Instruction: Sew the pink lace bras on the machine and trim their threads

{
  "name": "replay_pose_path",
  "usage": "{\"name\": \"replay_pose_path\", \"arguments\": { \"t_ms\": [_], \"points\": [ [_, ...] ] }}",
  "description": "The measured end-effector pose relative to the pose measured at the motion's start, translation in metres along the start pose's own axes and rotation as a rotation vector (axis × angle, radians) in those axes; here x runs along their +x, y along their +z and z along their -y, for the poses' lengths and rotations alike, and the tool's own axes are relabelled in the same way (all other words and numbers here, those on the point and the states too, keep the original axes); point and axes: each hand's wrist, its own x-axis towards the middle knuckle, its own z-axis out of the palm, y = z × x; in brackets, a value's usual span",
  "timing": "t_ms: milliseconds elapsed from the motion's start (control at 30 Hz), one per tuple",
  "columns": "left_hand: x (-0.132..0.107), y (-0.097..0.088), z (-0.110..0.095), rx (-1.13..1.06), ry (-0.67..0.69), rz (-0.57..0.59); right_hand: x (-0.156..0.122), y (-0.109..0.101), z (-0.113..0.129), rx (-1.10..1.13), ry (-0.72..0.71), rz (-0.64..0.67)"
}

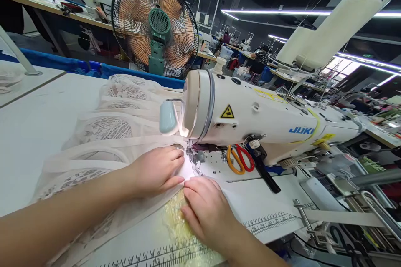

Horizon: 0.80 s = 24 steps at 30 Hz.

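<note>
Cream sheer fabric with lace panels (108, 128) spreads in folds over the left of the table and runs under the needle area (190, 152) of a white sewing machine (250, 112). My left hand (159, 169) lies flat on this fabric just left of the needle, thumb apart from the fingers. In front of the needle, my right hand (208, 208) has its fingers bent and pinched at the fabric's edge; its fingertips are partly hidden. Both thumbs come close to each other there. Crinkled clear yellowish plastic (175, 217) lies under the right hand.
Scissors with orange and red handles (239, 159) rest by the machine's base, beside a black-handled tool (266, 171). A printed ruler scale (269, 223) runs along the table's front. Behind stand a large fan (156, 25), thread cones (341, 25) and other workstations with people.
</note>
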Motion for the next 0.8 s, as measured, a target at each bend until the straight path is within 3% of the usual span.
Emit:
{"name": "replay_pose_path", "arguments": {
  "t_ms": [467, 800],
  "points": [
    [0.009, -0.016, -0.019, 0.058, -0.126, 0.198, -0.002, -0.001, -0.001, 0.021, 0.016, -0.008],
    [0.006, -0.008, -0.010, 0.065, -0.046, 0.086, -0.002, 0.000, -0.004, 0.030, 0.010, -0.033]
  ]
}}
